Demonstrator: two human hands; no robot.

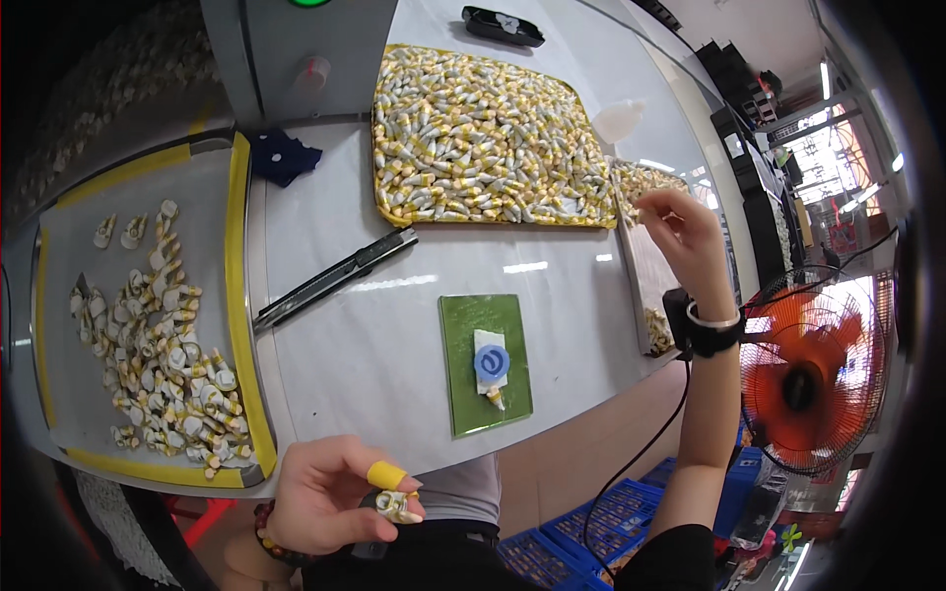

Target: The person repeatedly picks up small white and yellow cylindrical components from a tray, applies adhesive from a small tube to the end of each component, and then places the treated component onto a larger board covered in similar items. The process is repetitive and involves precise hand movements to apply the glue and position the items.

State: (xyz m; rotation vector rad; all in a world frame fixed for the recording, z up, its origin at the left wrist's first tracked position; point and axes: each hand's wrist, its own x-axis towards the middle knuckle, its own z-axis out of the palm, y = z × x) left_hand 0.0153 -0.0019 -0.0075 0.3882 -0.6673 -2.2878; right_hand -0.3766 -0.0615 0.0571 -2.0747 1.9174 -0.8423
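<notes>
On the near side of the green board, low and to its left in the head view, my left hand pinches a small white-and-yellow piece, thumb and fingers closed on it, a yellow band around one finger. Right of the board and farther off, my right hand hangs by the far part of a long narrow tray; its thumb and fingers curl toward each other, but whether they grip anything I cannot tell.

On the board itself lies a white pad bearing a blue disc, with a piece like mine just beside its near edge. Beyond the board stands a broad yellow-edged tray packed with such pieces; left of it, on the same surface, a yellow-taped frame carries a looser heap.

I judge the step in hand to be handling single pieces, one held near me while the other hand works at the narrow tray. The next move seems to call for a light, steady pinch on the left and small, careful fingertip work on the right.
</notes>
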